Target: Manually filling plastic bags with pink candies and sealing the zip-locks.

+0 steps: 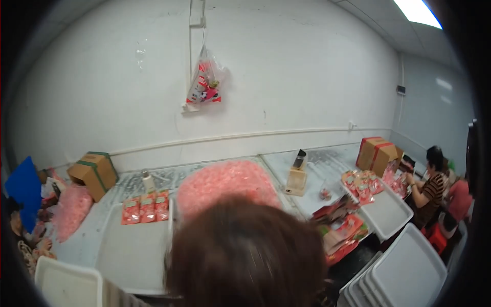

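Neither my left hand nor my right hand can be seen. Brown hair (245, 250) fills the lower middle of the view and hides whatever lies behind it. Just beyond it is a large heap of small pink pieces (225, 179) on the table. To the left, several red-and-clear pouches (147, 207) lie in a row at the far end of a white tray (133, 250). On the right, a stack of flat red and brown pouches (345, 235) sits close to the hair. More filled red pouches (362, 184) rest in another white tray (391, 215).
Cardboard boxes (94, 174) stand at the left and right of the table. A white bottle (148, 181) and a wooden stand with a dark object (296, 179) are near the wall. Stacked white trays (406, 266) rise at lower right. Co-workers (429, 189) sit on both sides.
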### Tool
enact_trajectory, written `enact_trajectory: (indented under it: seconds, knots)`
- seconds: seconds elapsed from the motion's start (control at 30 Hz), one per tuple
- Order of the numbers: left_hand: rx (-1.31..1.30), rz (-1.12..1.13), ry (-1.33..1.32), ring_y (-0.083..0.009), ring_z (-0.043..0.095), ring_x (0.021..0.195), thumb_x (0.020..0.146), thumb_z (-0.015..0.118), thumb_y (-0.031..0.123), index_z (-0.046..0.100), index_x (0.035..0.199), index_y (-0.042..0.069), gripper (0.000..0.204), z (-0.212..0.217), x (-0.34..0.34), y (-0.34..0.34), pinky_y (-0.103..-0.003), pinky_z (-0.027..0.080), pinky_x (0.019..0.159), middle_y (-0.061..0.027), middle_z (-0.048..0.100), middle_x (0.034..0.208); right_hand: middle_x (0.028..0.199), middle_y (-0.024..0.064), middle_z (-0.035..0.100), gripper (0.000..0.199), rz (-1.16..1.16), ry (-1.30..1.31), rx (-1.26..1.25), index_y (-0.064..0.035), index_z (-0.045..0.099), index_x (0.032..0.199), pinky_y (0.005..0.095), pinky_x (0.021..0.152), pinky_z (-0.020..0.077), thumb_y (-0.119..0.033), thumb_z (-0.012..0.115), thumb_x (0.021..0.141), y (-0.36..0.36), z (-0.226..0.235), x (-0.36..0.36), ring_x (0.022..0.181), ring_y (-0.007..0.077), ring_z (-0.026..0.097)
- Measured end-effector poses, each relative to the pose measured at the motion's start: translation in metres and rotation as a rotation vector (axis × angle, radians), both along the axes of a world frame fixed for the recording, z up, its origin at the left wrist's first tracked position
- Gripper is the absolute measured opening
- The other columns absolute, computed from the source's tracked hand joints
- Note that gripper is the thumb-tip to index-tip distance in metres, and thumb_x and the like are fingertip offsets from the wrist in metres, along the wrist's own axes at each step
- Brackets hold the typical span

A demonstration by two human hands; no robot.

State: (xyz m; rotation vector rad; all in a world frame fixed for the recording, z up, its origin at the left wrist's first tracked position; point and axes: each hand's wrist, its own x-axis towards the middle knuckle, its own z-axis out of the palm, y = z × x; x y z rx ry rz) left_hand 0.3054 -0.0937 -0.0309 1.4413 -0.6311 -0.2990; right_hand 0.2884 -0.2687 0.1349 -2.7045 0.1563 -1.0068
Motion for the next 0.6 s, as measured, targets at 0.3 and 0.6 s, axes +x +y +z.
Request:
enact_trajectory:
  seconds: [0.3,0.6]
  knots:
    - [0.431,0.526,-0.256,-0.0122,0.045,0.056,0.085,0.058,0.011,0.054,0.073,-0.001,0.017,0.018,0.126,0.009,-0.029,0.039,0.054,-0.0101,0.049,0.059,0.123,0.0125,0.052,0.039,0.526,0.232,-0.334,-0.01,0.06,0.112,0.0456,0.083,0.0408,-0.019,0.055,0.074,-0.064,-0.225,0.135,0.12,0.0273,0.044]
    - [0.566,0.371,-0.498,-0.0233,0.059,0.075,0.077,0.069,0.01,0.061,0.079,0.0,0.012,0.037,0.164,0.01,-0.033,0.046,0.068,-0.0092,0.062,0.077,0.102,0.0125,0.062,0.028,0.762,0.782,0.095,-0.0169,0.064,0.101,0.0438,0.072,0.0491,-0.035,0.058,0.081,-0.067,-0.187,0.201,0.095,0.0311,0.06]
